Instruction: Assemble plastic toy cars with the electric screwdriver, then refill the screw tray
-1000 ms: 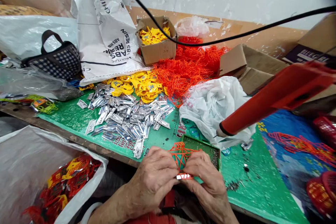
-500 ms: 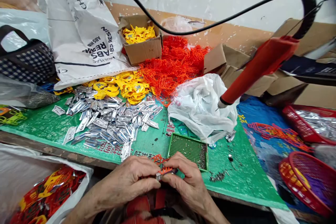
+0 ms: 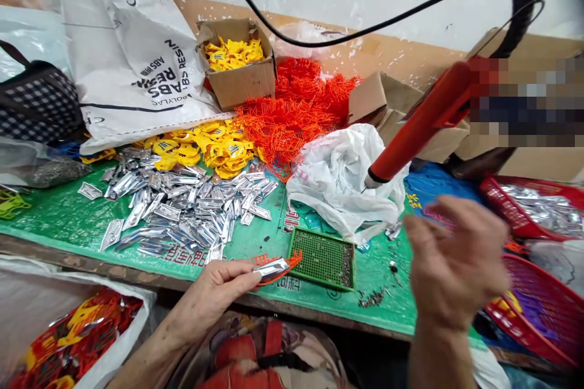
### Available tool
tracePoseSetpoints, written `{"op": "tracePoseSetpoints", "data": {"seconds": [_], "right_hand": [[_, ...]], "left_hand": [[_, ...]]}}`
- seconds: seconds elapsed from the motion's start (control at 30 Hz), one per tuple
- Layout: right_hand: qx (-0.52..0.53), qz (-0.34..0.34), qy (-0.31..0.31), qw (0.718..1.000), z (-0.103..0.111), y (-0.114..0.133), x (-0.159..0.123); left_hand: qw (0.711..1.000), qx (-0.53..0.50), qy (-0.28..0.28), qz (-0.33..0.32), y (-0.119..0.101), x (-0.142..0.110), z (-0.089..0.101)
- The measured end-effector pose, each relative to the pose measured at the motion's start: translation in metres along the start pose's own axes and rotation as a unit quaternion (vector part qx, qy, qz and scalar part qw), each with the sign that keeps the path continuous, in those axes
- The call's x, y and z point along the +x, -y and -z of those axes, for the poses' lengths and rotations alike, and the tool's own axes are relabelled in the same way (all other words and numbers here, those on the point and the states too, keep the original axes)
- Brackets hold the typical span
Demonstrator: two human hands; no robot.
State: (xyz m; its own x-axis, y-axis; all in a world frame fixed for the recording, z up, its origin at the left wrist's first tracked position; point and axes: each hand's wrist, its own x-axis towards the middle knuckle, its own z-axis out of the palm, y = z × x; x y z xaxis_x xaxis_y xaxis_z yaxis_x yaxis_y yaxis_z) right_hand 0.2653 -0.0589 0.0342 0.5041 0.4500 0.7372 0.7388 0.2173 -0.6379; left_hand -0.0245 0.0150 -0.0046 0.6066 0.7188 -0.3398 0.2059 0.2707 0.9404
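In the head view, a silver strip point(image 3: 272, 268) with an orange frame point(image 3: 295, 259) is pinched tight between thumb and fingers of the left hand point(image 3: 223, 284), near the green tray point(image 3: 319, 255). The right hand point(image 3: 458, 261) is pretty blurred, fingers half-curled; whether anything's gripped can't be told.

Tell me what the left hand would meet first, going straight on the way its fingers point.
Probably the green tray: the left hand points toward it, and the silver-and-orange piece it holds overlaps the tray's left edge in view. Depth is unclear, so it might pass above.
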Motion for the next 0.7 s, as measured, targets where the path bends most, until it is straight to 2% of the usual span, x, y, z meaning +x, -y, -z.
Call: {"op": "tracePoseSetpoints", "data": {"seconds": [0.03, 0.07, 0.13, 0.2, 0.3, 0.37, 0.43, 0.53, 0.7], "right_hand": [[-0.030, 0.007, -0.057, 0.998, 0.005, -0.012, 0.019], [-0.041, 0.006, -0.060, 0.997, 0.006, -0.023, 0.037], [0.004, -0.021, 0.001, 1.000, -0.002, -0.040, 0.069], [0.098, -0.046, 0.084, 0.991, -0.020, -0.045, 0.090], [0.243, -0.082, 0.184, 0.949, -0.052, -0.031, 0.103], [0.299, -0.137, 0.226, 0.917, -0.068, -0.014, 0.102], [0.317, -0.188, 0.236, 0.899, -0.077, 0.001, 0.095], [0.310, -0.218, 0.189, 0.906, -0.080, 0.010, 0.075], [0.248, -0.254, 0.153, 0.922, -0.076, -0.005, 0.029]], "left_hand": [[1.000, -0.005, -0.009, 0.010, 0.001, 0.000, 0.001], [1.000, -0.004, -0.018, 0.017, 0.003, -0.001, 0.002], [0.999, 0.009, -0.035, 0.022, 0.005, -0.001, 0.003], [0.999, 0.019, -0.045, 0.019, 0.006, -0.001, 0.003], [0.998, 0.029, -0.055, 0.009, 0.006, -0.002, 0.001], [0.997, 0.036, -0.067, 0.011, 0.006, -0.004, 0.001], [0.996, 0.027, -0.081, 0.024, 0.007, -0.005, 0.001], [0.994, -0.022, -0.094, 0.053, 0.008, -0.006, 0.002], [0.991, -0.059, -0.110, 0.049, 0.007, -0.003, 0.000]]}}
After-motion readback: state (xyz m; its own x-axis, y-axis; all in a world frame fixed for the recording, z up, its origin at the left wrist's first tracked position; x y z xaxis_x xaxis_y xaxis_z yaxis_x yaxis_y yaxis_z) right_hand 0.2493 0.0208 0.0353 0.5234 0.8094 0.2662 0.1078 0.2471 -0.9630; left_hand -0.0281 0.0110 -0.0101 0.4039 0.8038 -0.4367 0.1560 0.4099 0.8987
